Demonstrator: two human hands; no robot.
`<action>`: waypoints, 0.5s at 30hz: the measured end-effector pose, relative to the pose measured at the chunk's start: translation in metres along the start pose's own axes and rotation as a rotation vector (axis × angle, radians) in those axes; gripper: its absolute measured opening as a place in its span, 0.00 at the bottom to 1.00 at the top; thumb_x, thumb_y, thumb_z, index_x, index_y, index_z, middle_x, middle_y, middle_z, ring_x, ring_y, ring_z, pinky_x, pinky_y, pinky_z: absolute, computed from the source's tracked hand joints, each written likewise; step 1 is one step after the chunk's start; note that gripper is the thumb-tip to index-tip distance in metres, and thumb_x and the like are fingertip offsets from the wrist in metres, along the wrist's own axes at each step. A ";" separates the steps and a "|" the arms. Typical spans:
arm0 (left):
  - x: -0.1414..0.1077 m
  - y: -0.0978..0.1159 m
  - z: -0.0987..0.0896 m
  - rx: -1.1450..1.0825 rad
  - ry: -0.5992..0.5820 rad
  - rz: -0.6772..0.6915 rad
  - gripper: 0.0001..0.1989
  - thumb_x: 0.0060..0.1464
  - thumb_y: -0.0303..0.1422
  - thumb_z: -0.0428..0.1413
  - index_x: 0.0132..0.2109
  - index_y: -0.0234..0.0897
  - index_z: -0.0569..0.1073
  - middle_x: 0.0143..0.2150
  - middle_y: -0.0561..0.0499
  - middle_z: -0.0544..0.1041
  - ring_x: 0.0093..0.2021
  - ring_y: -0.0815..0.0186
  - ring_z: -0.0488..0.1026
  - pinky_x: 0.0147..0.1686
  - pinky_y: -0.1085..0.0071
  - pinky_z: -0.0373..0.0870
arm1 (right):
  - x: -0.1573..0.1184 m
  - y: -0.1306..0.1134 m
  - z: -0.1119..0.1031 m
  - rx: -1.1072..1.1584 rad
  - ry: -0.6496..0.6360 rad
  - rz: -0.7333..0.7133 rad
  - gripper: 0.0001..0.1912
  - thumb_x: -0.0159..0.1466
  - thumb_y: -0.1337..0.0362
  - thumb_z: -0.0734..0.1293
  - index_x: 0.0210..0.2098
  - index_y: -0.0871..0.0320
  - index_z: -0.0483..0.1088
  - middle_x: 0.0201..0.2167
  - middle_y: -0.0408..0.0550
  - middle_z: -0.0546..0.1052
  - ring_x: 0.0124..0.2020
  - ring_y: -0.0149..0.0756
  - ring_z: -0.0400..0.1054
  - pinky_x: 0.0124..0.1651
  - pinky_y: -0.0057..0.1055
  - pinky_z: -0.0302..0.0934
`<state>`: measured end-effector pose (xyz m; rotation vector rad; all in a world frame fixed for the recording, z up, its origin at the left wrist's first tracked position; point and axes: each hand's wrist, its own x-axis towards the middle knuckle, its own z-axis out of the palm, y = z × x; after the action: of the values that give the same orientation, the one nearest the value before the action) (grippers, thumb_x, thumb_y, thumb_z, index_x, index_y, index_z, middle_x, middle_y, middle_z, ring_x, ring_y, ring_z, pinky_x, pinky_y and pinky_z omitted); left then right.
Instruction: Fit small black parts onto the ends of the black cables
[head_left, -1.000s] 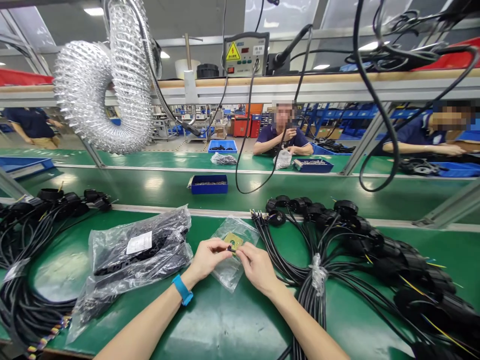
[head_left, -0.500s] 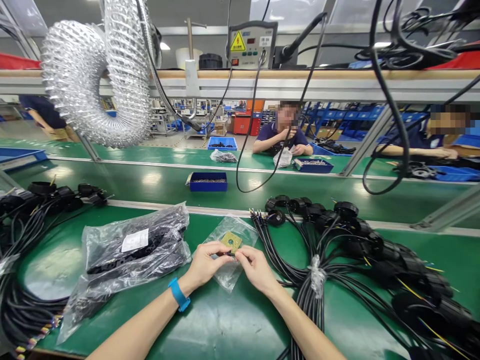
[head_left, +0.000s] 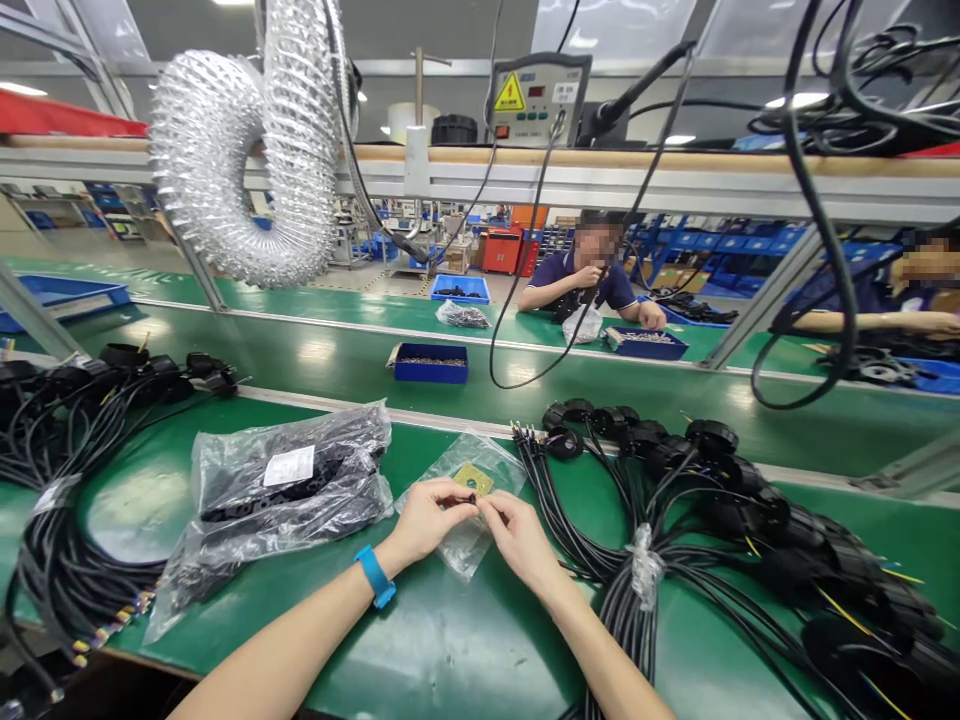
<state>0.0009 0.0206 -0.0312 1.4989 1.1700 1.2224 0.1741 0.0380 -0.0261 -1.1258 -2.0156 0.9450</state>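
Observation:
My left hand (head_left: 431, 515) pinches a small black part (head_left: 472, 498) between thumb and forefinger. From the other side, the closed fingertips of my right hand (head_left: 521, 540) meet it; whether they grip the same piece is too small to make out. Just beyond my fingers lies a yellowish square plate (head_left: 475, 477) with a round hole, on a clear plastic bag (head_left: 459, 548). Part of that bag is hidden under my hands. Left of them rests a larger clear bag of black parts (head_left: 292, 490) with a white label.
Bundled black cables (head_left: 634, 620) with round black housings (head_left: 712, 437) spread on the right. Another cable bundle (head_left: 52, 540) lies at left. A blue bin of small parts (head_left: 431, 364) stands ahead. A cable loop (head_left: 495, 375) hangs from the shelf. Co-workers (head_left: 581, 275) sit opposite.
The whole scene has shifted rightward as the camera turned left. My hands stay together over the clear bag, with the fingertips slightly moved. The co-worker opposite has moved one hand toward the parts box.

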 end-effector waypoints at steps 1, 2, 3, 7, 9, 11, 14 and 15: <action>0.001 -0.001 0.000 -0.024 0.015 -0.028 0.11 0.48 0.35 0.62 0.38 0.31 0.79 0.35 0.46 0.77 0.34 0.67 0.72 0.35 0.74 0.67 | 0.001 0.000 -0.002 0.000 0.012 0.013 0.18 0.67 0.57 0.59 0.30 0.62 0.72 0.30 0.48 0.71 0.33 0.32 0.64 0.38 0.28 0.56; 0.002 -0.002 0.001 -0.051 0.024 -0.057 0.12 0.47 0.35 0.62 0.37 0.30 0.79 0.35 0.45 0.77 0.35 0.66 0.72 0.35 0.73 0.67 | 0.001 0.000 -0.003 0.007 0.023 0.030 0.16 0.66 0.57 0.60 0.33 0.61 0.73 0.31 0.48 0.72 0.33 0.32 0.65 0.38 0.28 0.56; 0.003 -0.004 0.001 -0.080 0.030 -0.086 0.13 0.46 0.35 0.63 0.37 0.29 0.79 0.35 0.45 0.77 0.34 0.66 0.72 0.35 0.73 0.67 | 0.001 0.001 -0.005 0.014 0.028 0.046 0.14 0.65 0.57 0.62 0.36 0.60 0.74 0.31 0.48 0.72 0.33 0.32 0.65 0.37 0.28 0.57; 0.003 -0.010 0.002 -0.178 0.004 -0.190 0.17 0.45 0.36 0.64 0.39 0.26 0.77 0.34 0.43 0.76 0.31 0.67 0.71 0.32 0.73 0.67 | 0.000 0.004 -0.009 -0.034 -0.001 0.007 0.12 0.65 0.58 0.62 0.36 0.59 0.74 0.31 0.47 0.72 0.32 0.31 0.65 0.37 0.28 0.56; 0.002 -0.013 0.001 -0.187 -0.031 -0.208 0.19 0.44 0.38 0.64 0.39 0.25 0.76 0.32 0.44 0.76 0.29 0.68 0.70 0.31 0.73 0.67 | -0.001 0.005 -0.008 -0.082 -0.028 -0.024 0.15 0.67 0.59 0.59 0.32 0.60 0.73 0.30 0.47 0.70 0.33 0.32 0.64 0.37 0.29 0.55; 0.000 -0.014 -0.001 -0.147 -0.062 -0.174 0.18 0.44 0.38 0.64 0.37 0.26 0.76 0.33 0.44 0.76 0.30 0.68 0.70 0.32 0.73 0.66 | -0.002 0.005 -0.007 -0.100 -0.053 -0.016 0.17 0.68 0.59 0.58 0.30 0.61 0.71 0.27 0.47 0.69 0.31 0.31 0.63 0.36 0.29 0.53; -0.004 -0.012 -0.002 -0.035 -0.083 -0.072 0.14 0.46 0.37 0.63 0.36 0.30 0.78 0.34 0.46 0.76 0.33 0.68 0.70 0.34 0.74 0.65 | -0.004 0.005 -0.005 -0.068 -0.082 0.021 0.18 0.67 0.59 0.58 0.26 0.62 0.69 0.25 0.46 0.66 0.29 0.30 0.60 0.34 0.28 0.52; -0.005 -0.011 -0.002 -0.004 -0.090 -0.041 0.12 0.47 0.36 0.63 0.36 0.31 0.79 0.34 0.47 0.76 0.34 0.68 0.70 0.35 0.74 0.65 | -0.004 0.004 -0.004 -0.049 -0.091 0.029 0.18 0.67 0.59 0.58 0.25 0.63 0.68 0.24 0.46 0.66 0.28 0.30 0.60 0.33 0.28 0.52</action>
<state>-0.0030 0.0180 -0.0429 1.5039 1.1325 1.1183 0.1808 0.0371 -0.0285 -1.1598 -2.1109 0.9822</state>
